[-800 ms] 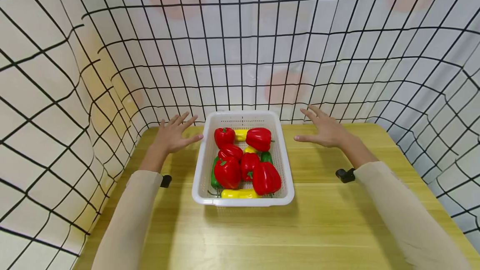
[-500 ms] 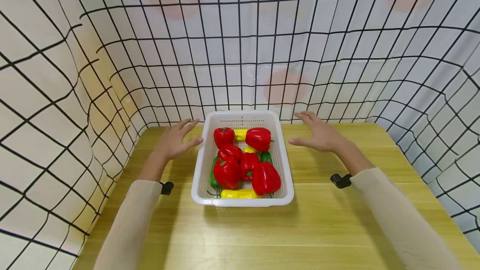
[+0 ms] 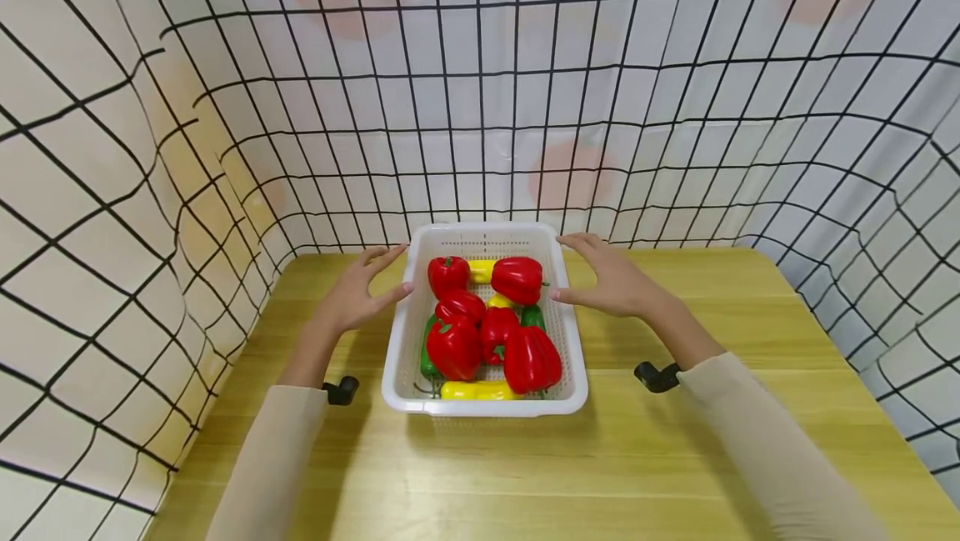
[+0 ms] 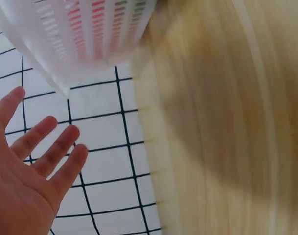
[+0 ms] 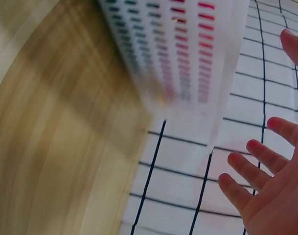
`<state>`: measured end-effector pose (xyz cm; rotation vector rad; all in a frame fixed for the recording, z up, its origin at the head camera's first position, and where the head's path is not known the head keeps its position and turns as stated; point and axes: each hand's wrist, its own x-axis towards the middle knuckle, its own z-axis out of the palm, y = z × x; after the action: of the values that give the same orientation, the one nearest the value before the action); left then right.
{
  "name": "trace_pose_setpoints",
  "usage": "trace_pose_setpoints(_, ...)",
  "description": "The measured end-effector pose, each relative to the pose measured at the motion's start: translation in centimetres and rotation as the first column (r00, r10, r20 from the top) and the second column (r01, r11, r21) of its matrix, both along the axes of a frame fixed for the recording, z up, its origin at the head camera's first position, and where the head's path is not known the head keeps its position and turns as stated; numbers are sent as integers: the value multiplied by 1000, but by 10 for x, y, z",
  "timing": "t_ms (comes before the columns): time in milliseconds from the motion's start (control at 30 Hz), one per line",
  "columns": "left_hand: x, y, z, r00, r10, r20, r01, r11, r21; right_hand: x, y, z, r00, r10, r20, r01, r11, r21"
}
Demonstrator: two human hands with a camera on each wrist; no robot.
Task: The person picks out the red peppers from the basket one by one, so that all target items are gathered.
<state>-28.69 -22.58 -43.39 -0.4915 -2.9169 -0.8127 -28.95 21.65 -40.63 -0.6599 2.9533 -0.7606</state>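
Observation:
A white plastic basket (image 3: 486, 408) with perforated walls stands on the wooden table in the head view. Inside it lie several red bell peppers (image 3: 454, 348), yellow peppers (image 3: 480, 390) and green peppers (image 3: 532, 316). My left hand (image 3: 352, 295) is beside the basket's left rim, its fingers spread and the thumb tip overlapping the rim in this view. On the other side my right hand (image 3: 618, 281) has its fingers extended, with fingertips and thumb right at the right rim. Both wrist views show spread, straight fingers (image 4: 65, 166) near the slotted basket wall (image 5: 178, 49).
The wooden table (image 3: 495, 474) extends in front of the basket and to both sides. Close behind it rises a black-and-white grid-patterned backdrop (image 3: 480, 107), which continues along the left and right sides.
Both hands have moved inward toward the basket, the right one farther, to its right rim. The left thumb now overlaps the left rim. The basket and peppers have stayed in place.

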Motion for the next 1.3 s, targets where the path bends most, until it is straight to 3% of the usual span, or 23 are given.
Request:
trace_pose_setpoints(333,19,4,-8,996,-60,72,49,988,147,-5,-39,0,997,80,-4,-80,994,-70)
trace_pose_setpoints(600,34,7,-14,994,-53,95,34,981,189,-13,-61,-3,996,85,22,-82,992,-92)
trace_pose_setpoints(800,38,13,-16,995,-30,93,6,967,254,-18,-68,-4,995,96,27,-93,992,-81)
trace_pose_setpoints(933,41,17,-18,992,-30,122,-13,941,338,-22,-73,-7,995,91,48,-88,994,-59)
trace_pose_setpoints(1067,46,23,-20,981,-20,192,-67,898,435,-25,-76,-10,993,105,59,-103,994,-31)
trace_pose_setpoints(1300,53,39,-18,964,94,250,-203,867,455,-29,-77,-16,990,132,48,-133,991,19)
